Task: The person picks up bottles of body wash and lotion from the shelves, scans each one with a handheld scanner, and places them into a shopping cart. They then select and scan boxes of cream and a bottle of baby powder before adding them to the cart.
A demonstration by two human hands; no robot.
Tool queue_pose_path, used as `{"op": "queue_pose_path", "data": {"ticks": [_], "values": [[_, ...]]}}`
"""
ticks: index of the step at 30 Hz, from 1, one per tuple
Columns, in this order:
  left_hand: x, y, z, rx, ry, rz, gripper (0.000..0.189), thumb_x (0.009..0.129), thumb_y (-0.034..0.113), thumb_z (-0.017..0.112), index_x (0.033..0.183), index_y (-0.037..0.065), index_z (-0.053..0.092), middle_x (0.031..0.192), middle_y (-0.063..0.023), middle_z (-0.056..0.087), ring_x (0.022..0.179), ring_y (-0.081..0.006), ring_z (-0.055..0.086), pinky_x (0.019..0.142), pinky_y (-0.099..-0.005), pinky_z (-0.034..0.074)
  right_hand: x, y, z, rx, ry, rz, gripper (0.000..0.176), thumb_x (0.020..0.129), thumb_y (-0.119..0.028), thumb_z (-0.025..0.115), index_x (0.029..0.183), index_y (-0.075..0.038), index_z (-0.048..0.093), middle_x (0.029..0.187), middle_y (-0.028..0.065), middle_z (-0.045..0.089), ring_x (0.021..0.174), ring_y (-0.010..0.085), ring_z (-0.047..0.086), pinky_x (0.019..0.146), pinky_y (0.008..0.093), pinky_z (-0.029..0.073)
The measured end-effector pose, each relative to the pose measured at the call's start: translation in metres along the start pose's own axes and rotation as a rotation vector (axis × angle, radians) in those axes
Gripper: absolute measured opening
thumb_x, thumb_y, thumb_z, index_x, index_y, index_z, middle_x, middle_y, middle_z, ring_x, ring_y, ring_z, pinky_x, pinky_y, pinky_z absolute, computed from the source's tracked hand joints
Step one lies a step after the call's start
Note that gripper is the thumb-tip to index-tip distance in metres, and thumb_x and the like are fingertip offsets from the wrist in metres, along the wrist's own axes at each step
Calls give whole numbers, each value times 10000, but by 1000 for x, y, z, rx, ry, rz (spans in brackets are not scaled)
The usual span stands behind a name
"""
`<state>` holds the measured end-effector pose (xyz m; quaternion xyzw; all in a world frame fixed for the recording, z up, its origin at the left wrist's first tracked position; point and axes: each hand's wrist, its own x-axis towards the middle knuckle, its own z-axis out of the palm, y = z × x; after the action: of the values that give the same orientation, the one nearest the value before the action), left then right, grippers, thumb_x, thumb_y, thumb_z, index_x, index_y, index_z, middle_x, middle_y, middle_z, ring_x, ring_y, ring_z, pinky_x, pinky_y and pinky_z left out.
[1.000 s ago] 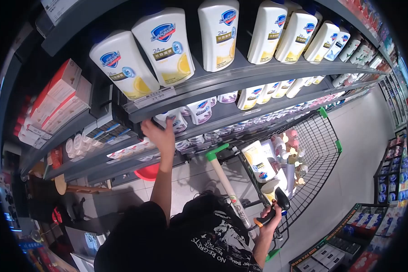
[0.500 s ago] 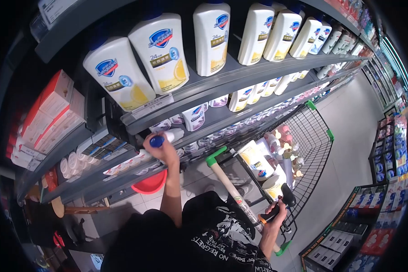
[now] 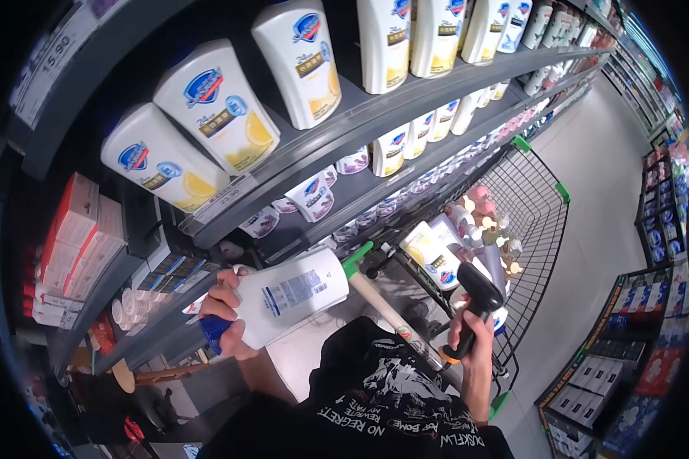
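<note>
A large white bottle [image 3: 287, 297] with a blue cap lies tilted in my left hand [image 3: 230, 314], its printed back label facing up and its base toward the cart. My left fingers wrap round the cap end. My right hand [image 3: 471, 336] grips a black handheld scanner [image 3: 480, 294], its head above my fist, beside the cart's handle bar [image 3: 394, 314]. Inside the shopping cart [image 3: 539, 229] are a white and yellow bottle [image 3: 430, 252] and several smaller bottles.
Shelves [image 3: 344, 130] on the left hold rows of white and yellow bottles [image 3: 222, 107], with purple-labelled bottles [image 3: 310, 197] below. Red and white boxes [image 3: 81, 237] stand at the far left. More stocked displays [image 3: 589, 382] line the right, across the aisle floor [image 3: 581, 176].
My left hand has brought the bottle out from the lower shelf, toward me, with its back label now showing. My right hand has raised the scanner. The view has shifted.
</note>
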<state>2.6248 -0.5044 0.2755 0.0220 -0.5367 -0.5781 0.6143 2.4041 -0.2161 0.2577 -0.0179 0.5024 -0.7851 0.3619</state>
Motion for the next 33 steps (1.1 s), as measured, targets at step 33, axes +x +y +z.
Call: {"op": "queue_pose_path", "data": {"ticks": [33], "values": [[-102,-267,336,483,-1536,115,308,558,102,740,829,54,602,930,-87,567,1044,-317,471,919,-432,364,0,12,-116,725,258,-101,281,872,-142,538,1131,-35,514,618,86,495,451,161,456,414,283,374]]}}
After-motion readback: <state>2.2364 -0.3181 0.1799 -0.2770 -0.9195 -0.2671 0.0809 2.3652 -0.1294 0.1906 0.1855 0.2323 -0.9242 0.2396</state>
